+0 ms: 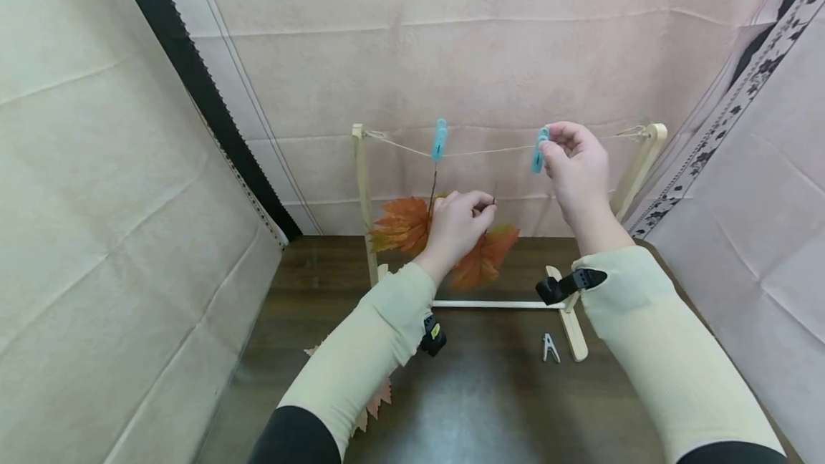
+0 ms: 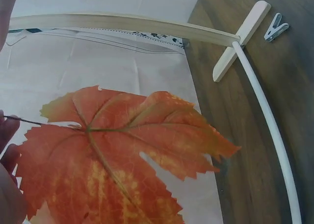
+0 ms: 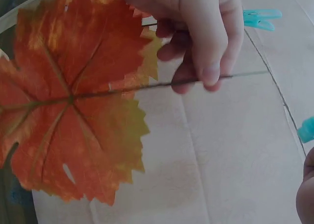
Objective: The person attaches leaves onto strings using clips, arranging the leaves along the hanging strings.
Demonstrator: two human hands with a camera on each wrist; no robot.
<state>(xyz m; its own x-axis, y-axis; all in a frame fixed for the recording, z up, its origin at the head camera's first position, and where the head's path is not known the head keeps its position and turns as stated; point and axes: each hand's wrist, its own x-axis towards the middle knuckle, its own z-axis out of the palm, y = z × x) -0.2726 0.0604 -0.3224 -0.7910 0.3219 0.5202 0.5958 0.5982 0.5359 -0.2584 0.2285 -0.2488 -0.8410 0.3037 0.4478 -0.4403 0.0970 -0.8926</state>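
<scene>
My left hand (image 1: pixel 459 228) pinches the thin dark stem of an orange-red artificial leaf (image 1: pixel 485 258), just below a string line (image 1: pixel 483 152); the leaf hangs from the fingers. In the right wrist view that leaf (image 3: pixel 73 131) shows whole veins, and its stem tip pokes past the thumb. A teal clothespin (image 1: pixel 540 151) sits at the string, pinched between the thumb and fingers of my right hand (image 1: pixel 576 167). Farther left, another teal clothespin (image 1: pixel 440 139) grips the string and the stem of a second orange leaf (image 1: pixel 404 225), partly behind my left hand.
Wooden posts (image 1: pixel 363 199) carry the string, joined low down by a white rod (image 1: pixel 496 304). A grey clothespin (image 1: pixel 550 348) lies on the dark wooden table (image 1: pixel 477 392) beside the stand's right foot (image 1: pixel 573 335). Pale leaves (image 1: pixel 379 398) lie partly under my left sleeve.
</scene>
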